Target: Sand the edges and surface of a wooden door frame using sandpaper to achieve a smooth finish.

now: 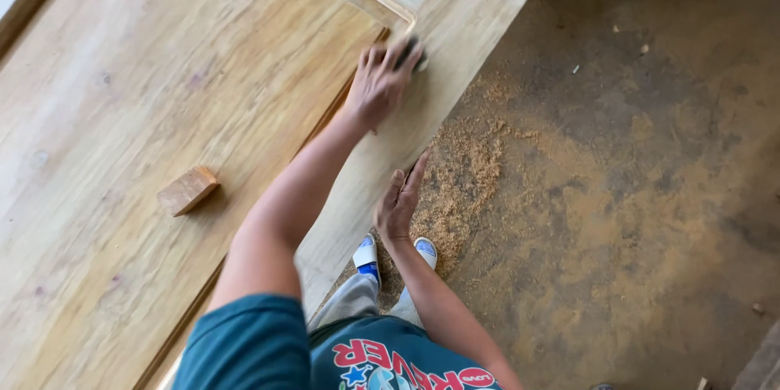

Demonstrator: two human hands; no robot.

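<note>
The left hand [380, 81] is pinching a dark sanding pad [413, 53], soft and light, on the stiff board [455, 41]. The right hand [398, 203], fingers together, is resting flat on the board's edge.

floor [634, 195]: bare brown dirt | sawdust [463, 171]: pale heap beside the board's edge | light: soft daylight

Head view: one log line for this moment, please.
left hand: presses dark sanding pad on wooden panel | right hand: flat at panel edge | wood block: lying apart
</note>
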